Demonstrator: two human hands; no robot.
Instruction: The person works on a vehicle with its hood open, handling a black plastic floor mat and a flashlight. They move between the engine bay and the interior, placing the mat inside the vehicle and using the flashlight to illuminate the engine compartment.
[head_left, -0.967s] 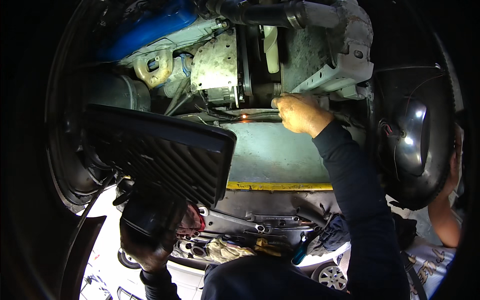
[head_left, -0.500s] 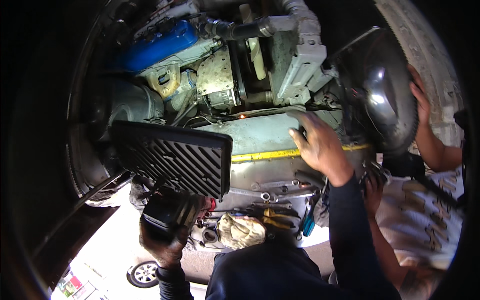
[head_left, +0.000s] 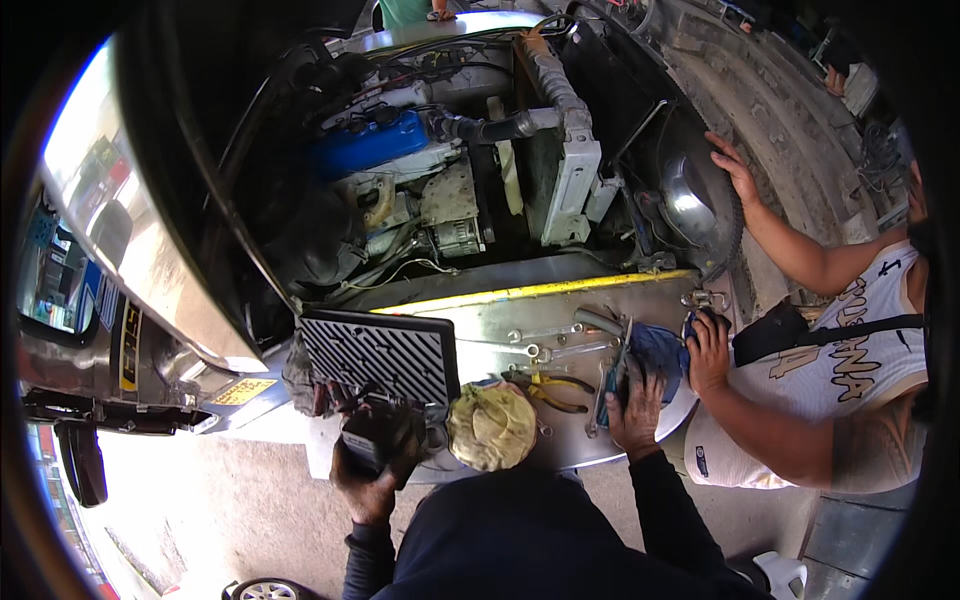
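My left hand (head_left: 362, 488) is closed round the black block-shaped base of a portable work light (head_left: 380, 352), whose flat ribbed back faces me. Bright light falls on the metal beyond the panel. Fingers stretched, my right hand (head_left: 637, 412) lies on the fender (head_left: 480, 320), between a blue-handled tool (head_left: 608, 385) and a blue cloth (head_left: 660, 350); part of the tool and cloth is hidden beneath it. Left of that hand lie yellow-handled pliers (head_left: 555, 392), several wrenches (head_left: 545, 332) and a stained, cream-coloured round cloth cap (head_left: 491, 427).
Beyond the fender's yellow strip (head_left: 500, 295) is an engine bay with a blue engine cover (head_left: 370, 143) and an alternator (head_left: 456, 236). At right a co-worker (head_left: 840, 370) has one hand near the headlight and another beside the blue cloth. A raised hood (head_left: 150, 210) stands at left.
My right hand has come back from the engine bay's edge and down to the tools by the blue cloth. The work light is lower and nearer the fender. The view has drawn back.
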